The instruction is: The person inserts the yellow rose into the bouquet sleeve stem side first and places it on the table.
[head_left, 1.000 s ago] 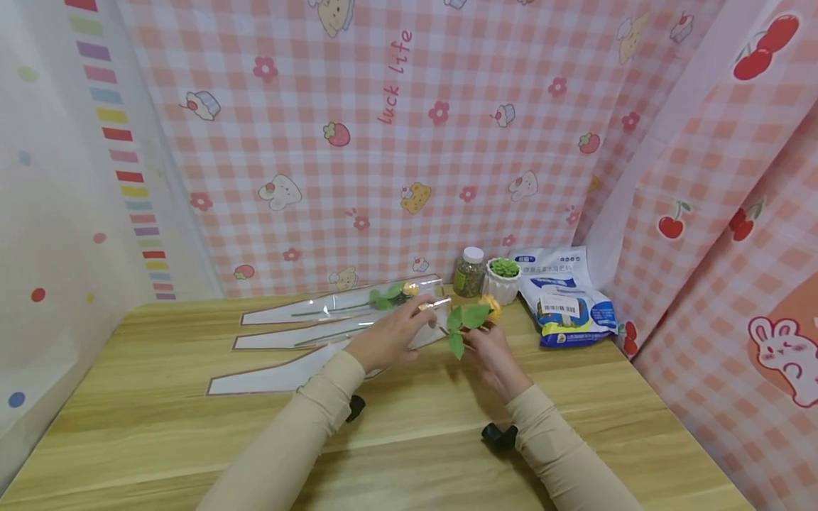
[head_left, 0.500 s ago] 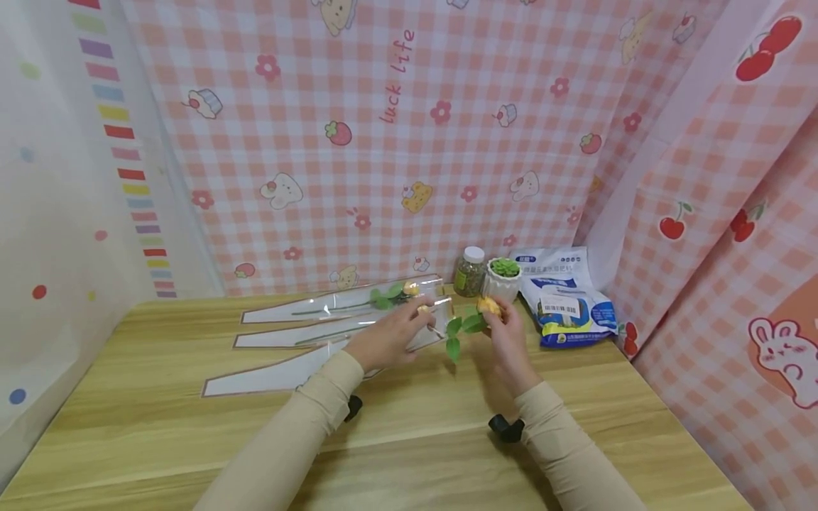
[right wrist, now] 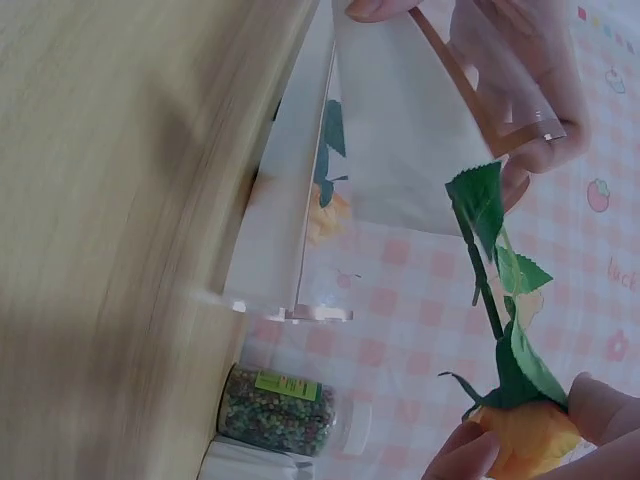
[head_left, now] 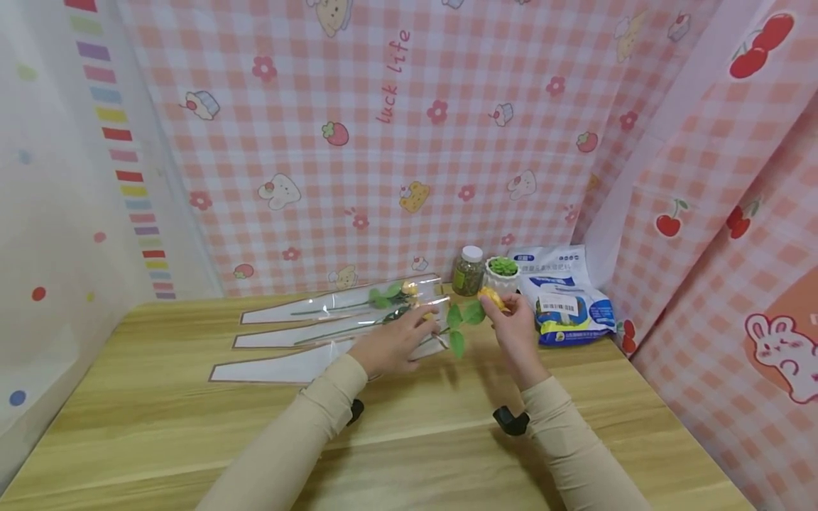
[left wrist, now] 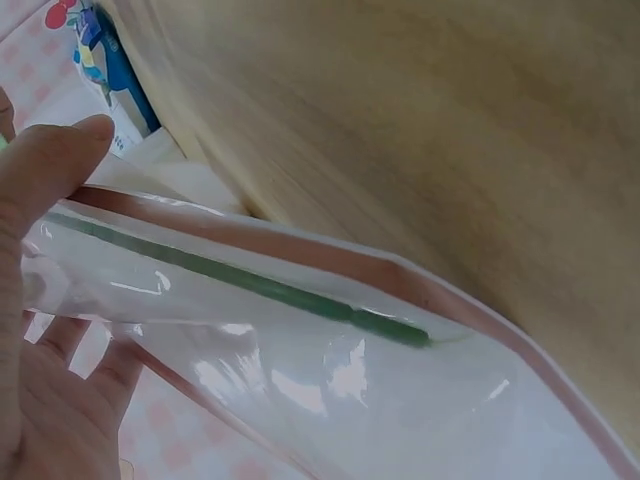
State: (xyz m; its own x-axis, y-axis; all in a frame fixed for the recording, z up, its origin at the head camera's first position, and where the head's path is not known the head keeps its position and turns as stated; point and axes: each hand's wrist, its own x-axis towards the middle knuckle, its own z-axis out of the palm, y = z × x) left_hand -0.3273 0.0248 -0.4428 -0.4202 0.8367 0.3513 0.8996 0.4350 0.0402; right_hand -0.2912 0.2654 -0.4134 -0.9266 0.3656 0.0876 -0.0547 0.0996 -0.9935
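With thumb and fingertips, my right hand (head_left: 519,337) pinches the bloom of a yellow artificial rose (right wrist: 530,435). Its green leaves (head_left: 456,328) hang outside the mouth of a clear, brown-edged flower sleeve (head_left: 275,373). My left hand (head_left: 395,345) holds that sleeve near its wide end, thumb on one side and fingers on the other. The left wrist view shows the green stem (left wrist: 250,285) lying inside the sleeve. Behind, two more sleeves lie on the table, the far sleeve (head_left: 268,314) and the middle sleeve (head_left: 262,339), each with a rose; the left hand partly covers the middle one.
At the back right stand a white-lidded jar of granules (head_left: 469,273) and a succulent in a white pot (head_left: 503,277). Blue and white packets (head_left: 569,312) lie beside them. A checked cloth (head_left: 358,177) hangs behind the wooden table (head_left: 409,454).
My right hand has moved from the stem below the leaves up to the bloom and now pinches it. The narrow tail of the held sleeve has risen slightly. My left hand stays nearly in place.
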